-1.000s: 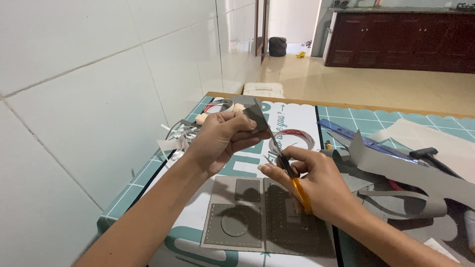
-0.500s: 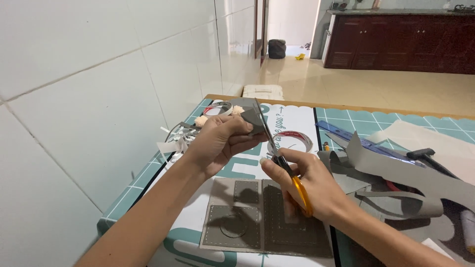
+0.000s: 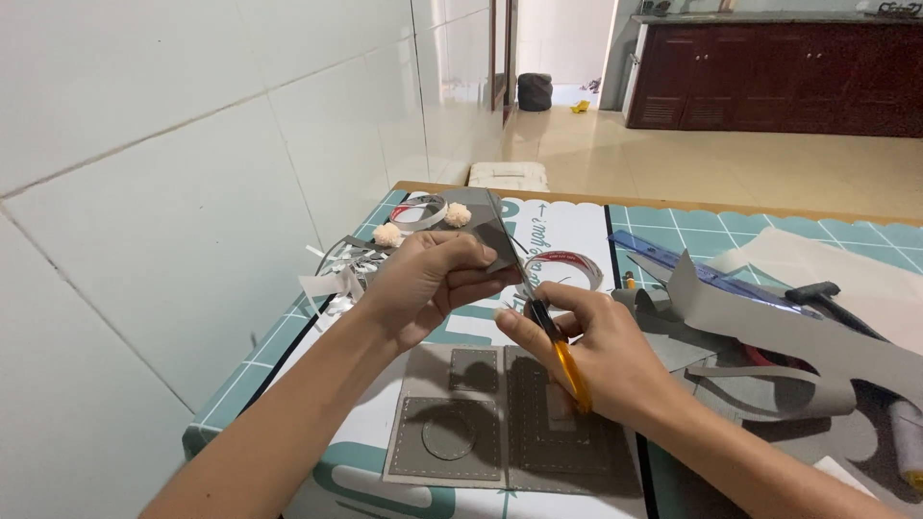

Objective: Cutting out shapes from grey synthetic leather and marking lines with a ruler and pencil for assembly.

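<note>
Grey piece (image 3: 486, 226), flat and stiff, is pinched in the left hand (image 3: 423, 288) fingers. Right hand (image 3: 586, 351) grips orange scissors (image 3: 553, 332), blades at its edge.

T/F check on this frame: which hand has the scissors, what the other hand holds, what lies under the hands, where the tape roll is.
1. The right hand holds orange-handled scissors. True.
2. The left hand is empty. False: it holds a grey sheet piece.
3. Stitched grey panels lie flat on the table below the hands. True.
4. The tape roll sits on the floor. False: it lies on the table, beyond the right hand.
</note>
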